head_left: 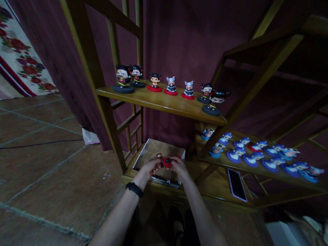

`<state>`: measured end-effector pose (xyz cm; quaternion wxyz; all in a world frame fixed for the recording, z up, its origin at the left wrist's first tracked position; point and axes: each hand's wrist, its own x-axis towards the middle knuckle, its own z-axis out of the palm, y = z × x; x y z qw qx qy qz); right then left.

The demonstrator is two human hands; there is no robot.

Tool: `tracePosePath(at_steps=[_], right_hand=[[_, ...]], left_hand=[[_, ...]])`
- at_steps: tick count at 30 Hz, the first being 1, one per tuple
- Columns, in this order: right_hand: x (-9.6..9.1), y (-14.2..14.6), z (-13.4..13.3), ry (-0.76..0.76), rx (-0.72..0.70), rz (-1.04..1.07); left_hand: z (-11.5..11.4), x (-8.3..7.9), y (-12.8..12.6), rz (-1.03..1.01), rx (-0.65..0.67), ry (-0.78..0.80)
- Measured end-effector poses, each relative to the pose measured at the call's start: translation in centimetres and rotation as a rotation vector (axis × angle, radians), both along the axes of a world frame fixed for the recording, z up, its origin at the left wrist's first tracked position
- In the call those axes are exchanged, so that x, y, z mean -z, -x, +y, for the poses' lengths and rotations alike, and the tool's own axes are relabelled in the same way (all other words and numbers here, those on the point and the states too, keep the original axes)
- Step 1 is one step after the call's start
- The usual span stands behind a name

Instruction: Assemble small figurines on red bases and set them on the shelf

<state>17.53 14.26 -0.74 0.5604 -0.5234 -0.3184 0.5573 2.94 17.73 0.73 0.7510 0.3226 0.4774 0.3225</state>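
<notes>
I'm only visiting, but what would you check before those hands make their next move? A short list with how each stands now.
1. Red piece gripped: ok, in the fingers of the right hand.
2. Left hand free: cannot tell; its fingertips are partly hidden.
3. Red piece joined to the small figure beside it: cannot tell, too small and dim.
4. White box open: ok, open beneath the hands.
5. Figurines on the upper shelf upright: ok, all seven.
6. Phone clear of the hands: ok, right of the box.
</notes>
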Motion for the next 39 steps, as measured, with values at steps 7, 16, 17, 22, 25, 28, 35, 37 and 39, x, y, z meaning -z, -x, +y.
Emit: tracePosePath(at_steps=[7, 16, 17, 22, 25, 28, 35, 37, 39], right_hand=[[0.0, -0.1, 0.0, 0.000, 0.013, 0.037], [-0.5, 0.1, -0.5, -0.033, -0.128, 0.091], [-0.6, 0.1, -0.5, -0.046, -0.150, 0.098], [-0.9, 0.3, -0.6, -0.074, -0.139, 0.058], [-0.7, 0.5, -0.5, -0.079, -0.108, 0.053], [-0.4, 0.7, -0.4, -0.079, -0.079, 0.057], [0.3, 1.1, -0.5, -0.070, -0.040, 0.091], [0.3, 1.2, -0.6, -0.078, -0.026, 0.129], [0.3, 1.3, -0.7, -0.085, -0.024, 0.174]], left_hand=[[-0.6, 0.1, -0.8, 0.014, 0.000, -0.167], [-0.5, 0.7, -1.3, -0.030, -0.095, -0.272], [-0.5, 0.6, -1.2, -0.031, -0.090, -0.289], [-0.5, 0.3, -1.3, -0.026, -0.079, -0.350], [-0.5, 0.2, -1.6, -0.027, -0.094, -0.364], [-0.5, 0.5, -1.7, -0.040, -0.107, -0.366], [-0.7, 0.8, -1.9, -0.028, -0.151, -0.369], [-0.8, 0.7, -1.8, -0.042, -0.194, -0.345], [-0.9, 0.6, -1.7, -0.064, -0.210, -0.316]])
